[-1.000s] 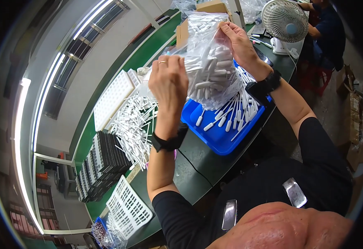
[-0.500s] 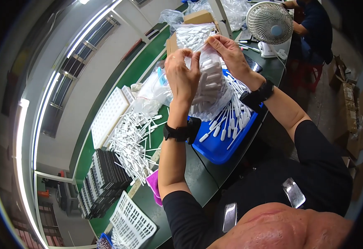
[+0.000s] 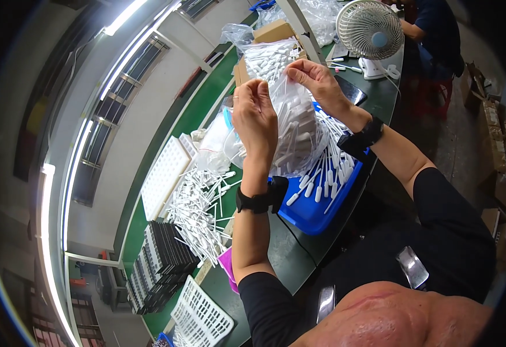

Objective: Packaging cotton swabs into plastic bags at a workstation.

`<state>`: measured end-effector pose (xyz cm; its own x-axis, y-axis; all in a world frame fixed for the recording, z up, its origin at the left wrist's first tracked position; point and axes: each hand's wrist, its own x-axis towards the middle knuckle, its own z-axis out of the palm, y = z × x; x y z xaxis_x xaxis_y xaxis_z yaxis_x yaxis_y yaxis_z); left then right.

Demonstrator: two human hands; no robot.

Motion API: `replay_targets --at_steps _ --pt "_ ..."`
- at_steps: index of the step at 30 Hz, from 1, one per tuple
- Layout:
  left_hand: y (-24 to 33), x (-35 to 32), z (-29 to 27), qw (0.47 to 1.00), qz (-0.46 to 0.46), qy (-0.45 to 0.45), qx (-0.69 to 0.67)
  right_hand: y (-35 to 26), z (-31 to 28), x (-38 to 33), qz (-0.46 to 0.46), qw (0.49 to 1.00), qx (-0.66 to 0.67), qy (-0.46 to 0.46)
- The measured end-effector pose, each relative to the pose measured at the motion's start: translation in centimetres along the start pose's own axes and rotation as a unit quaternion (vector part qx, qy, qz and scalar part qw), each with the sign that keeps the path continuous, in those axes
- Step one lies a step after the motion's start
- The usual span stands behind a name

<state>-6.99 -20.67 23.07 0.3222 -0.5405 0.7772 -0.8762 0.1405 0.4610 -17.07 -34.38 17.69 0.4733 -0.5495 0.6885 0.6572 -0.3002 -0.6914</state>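
The bag [image 3: 298, 130] was thin, clear, crinkled plastic, glossy and milky along its folds, bulging with white sticks [image 3: 327, 173] whose heads were fat, smooth and rounded. More sticks fanned over the hard blue tray [image 3: 310, 221] on the dark green table [image 3: 284, 254]. From where I stood, the bag hung or rested over the tray, mouth up, its long axis near upright. The right hand [image 3: 317, 84] pinched the rim; the left hand [image 3: 256, 118] was closed on the opposite edge.
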Motion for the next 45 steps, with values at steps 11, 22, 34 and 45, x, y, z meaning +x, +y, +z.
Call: replay_targets --at_steps 11,22,34,45 --pt "-1.6 2.3 -0.1 0.998 0.013 -0.028 0.052 1.5 0.9 3.5 0.018 0.998 0.051 -0.023" --pt "-5.2 4.6 0.9 0.995 -0.048 -0.019 -0.089 3.4 0.1 5.0 0.046 0.998 0.036 -0.03" --pt "-4.9 4.4 1.5 0.996 -0.025 0.002 -0.084 3.2 -0.2 5.6 0.021 0.998 -0.029 -0.059" --pt "-1.9 5.2 2.0 0.999 -0.001 -0.033 0.027 2.6 1.2 4.8 -0.054 0.993 -0.1 -0.001"
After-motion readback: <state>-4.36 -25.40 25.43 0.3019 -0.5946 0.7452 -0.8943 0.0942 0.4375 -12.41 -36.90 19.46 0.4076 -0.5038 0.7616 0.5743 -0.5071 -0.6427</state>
